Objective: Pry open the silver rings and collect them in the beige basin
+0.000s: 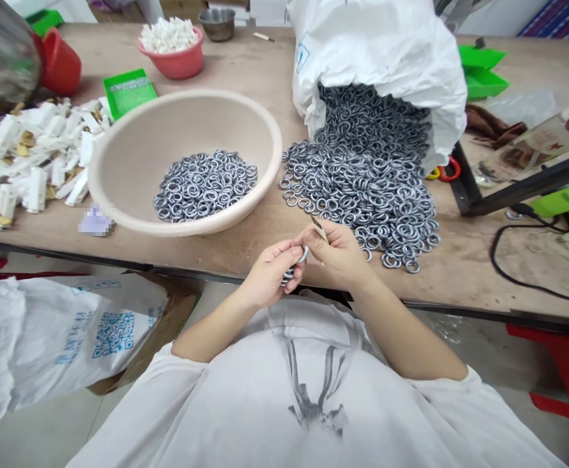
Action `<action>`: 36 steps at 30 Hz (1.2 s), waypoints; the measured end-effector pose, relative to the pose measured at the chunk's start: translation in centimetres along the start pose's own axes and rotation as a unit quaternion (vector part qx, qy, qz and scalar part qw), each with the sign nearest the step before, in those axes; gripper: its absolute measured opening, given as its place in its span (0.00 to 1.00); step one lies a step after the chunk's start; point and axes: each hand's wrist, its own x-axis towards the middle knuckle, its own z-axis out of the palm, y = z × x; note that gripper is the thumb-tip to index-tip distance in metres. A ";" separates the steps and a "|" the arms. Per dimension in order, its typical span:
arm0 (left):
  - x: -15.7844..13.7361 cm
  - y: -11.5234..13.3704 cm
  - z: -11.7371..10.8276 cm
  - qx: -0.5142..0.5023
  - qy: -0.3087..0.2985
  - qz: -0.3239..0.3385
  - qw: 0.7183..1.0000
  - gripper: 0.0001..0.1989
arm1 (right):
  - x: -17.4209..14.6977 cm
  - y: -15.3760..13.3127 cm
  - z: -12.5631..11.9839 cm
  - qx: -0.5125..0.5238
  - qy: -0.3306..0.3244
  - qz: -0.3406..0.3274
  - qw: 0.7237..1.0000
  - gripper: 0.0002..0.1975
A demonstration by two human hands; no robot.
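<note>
Over the table's front edge, my left hand (267, 274) is closed around several grey metal rings (288, 276). One more ring (303, 254) stands up between its thumb and fingertips. Close against it, my right hand (341, 252) grips a small knife (320, 229) with a thin dark blade and pale body; its fingertips are at the upright ring. Whether they touch it I cannot tell. A large beige basin (123, 166) to the left holds a heap of similar rings (206, 185). Beyond my right hand, a pile of rings (362, 182) spills from a white sack (382, 45).
White plastic pieces (35, 149) lie heaped at the left. Behind the basin are a green tray (129, 104), a red bowl (179, 62) of white parts and a metal bowl (217, 26). A black metal frame (523, 182) and cable (496, 250) occupy the right.
</note>
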 end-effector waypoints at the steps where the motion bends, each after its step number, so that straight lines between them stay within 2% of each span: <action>1: -0.1 1.2 -0.2 0.030 0.007 0.031 0.999 0.21 | 1.1 0.3 -0.4 -0.041 0.016 -0.022 0.999 0.25; 3: -0.4 4.6 -0.7 0.123 0.041 0.134 0.982 0.20 | 3.4 1.2 -1.3 -0.140 0.065 -0.066 0.986 0.24; 4: -0.4 6.5 -1.0 0.185 0.076 0.199 0.959 0.19 | 4.5 1.8 -1.6 -0.189 0.076 -0.069 0.977 0.22; 5: -0.5 8.4 -1.3 0.260 0.121 0.248 0.925 0.17 | 5.4 2.4 -2.0 -0.228 0.076 -0.060 0.969 0.21; 7: -0.1 11.7 -2.1 0.440 0.202 0.295 0.824 0.13 | 6.5 3.5 -2.2 -0.276 0.048 -0.033 0.959 0.18; 9: 0.8 13.8 -3.0 0.609 0.255 0.263 0.703 0.10 | 6.9 4.1 -2.0 -0.341 0.012 -0.031 0.939 0.16; 11: 1.8 14.6 -4.1 0.728 0.265 0.190 0.603 0.13 | 6.7 4.3 -1.5 -0.406 -0.009 -0.038 0.913 0.14; 12: 2.3 14.7 -4.5 0.764 0.263 0.160 0.567 0.16 | 6.5 4.2 -1.3 -0.434 -0.014 -0.041 0.900 0.13; 14: 2.6 14.3 -5.1 0.798 0.262 0.143 0.524 0.17 | 6.3 3.9 -1.1 -0.474 -0.017 -0.047 0.879 0.11; 15: 2.5 13.9 -5.1 0.798 0.269 0.161 0.516 0.16 | 6.2 3.7 -1.2 -0.488 -0.018 -0.052 0.871 0.11; 17: 1.7 12.9 -4.3 0.769 0.283 0.234 0.524 0.11 | 6.3 3.3 -2.0 -0.503 -0.003 -0.065 0.862 0.09; 19: 0.8 11.3 -2.7 0.716 0.255 0.319 0.566 0.09 | 6.4 2.9 -3.8 -0.498 0.048 -0.079 0.862 0.08; 20: 0.7 10.3 -1.7 0.691 0.206 0.352 0.597 0.09 | 6.4 2.7 -5.0 -0.491 0.089 -0.086 0.863 0.08; 21: 0.9 9.2 -0.7 0.673 0.132 0.363 0.631 0.09 | 6.4 2.5 -6.3 -0.479 0.130 -0.095 0.863 0.10; 22: 1.6 8.0 0.1 0.663 0.057 0.348 0.660 0.10 | 6.4 2.4 -7.6 -0.471 0.168 -0.102 0.860 0.13; 23: 2.8 7.0 0.7 0.658 0.015 0.325 0.679 0.11 | 6.4 2.3 -8.8 -0.472 0.209 -0.103 0.851 0.14; 24: 4.6 6.0 1.0 0.656 0.014 0.305 0.690 0.12 | 6.3 2.2 -9.9 -0.477 0.245 -0.096 0.838 0.15; 26: 9.2 4.6 0.8 0.652 0.069 0.281 0.701 0.15 | 6.2 2.4 -11.3 -0.494 0.282 -0.080 0.818 0.14; 29: 16.7 4.1 -1.0 0.646 0.183 0.216 0.709 0.23 | 6.0 3.1 -11.8 -0.537 0.284 -0.056 0.792 0.11; 31: 20.2 4.4 -2.3 0.642 0.244 0.152 0.711 0.29 | 5.9 3.8 -11.4 -0.562 0.276 -0.032 0.779 0.13; 33: 21.9 4.6 -3.1 0.655 0.247 0.111 0.705 0.29 | 5.8 4.3 -10.9 -0.582 0.246 0.001 0.776 0.18; 36: 21.9 3.9 -3.5 0.679 0.210 0.108 0.695 0.28 | 5.7 4.9 -10.4 -0.585 0.208 0.015 0.784 0.21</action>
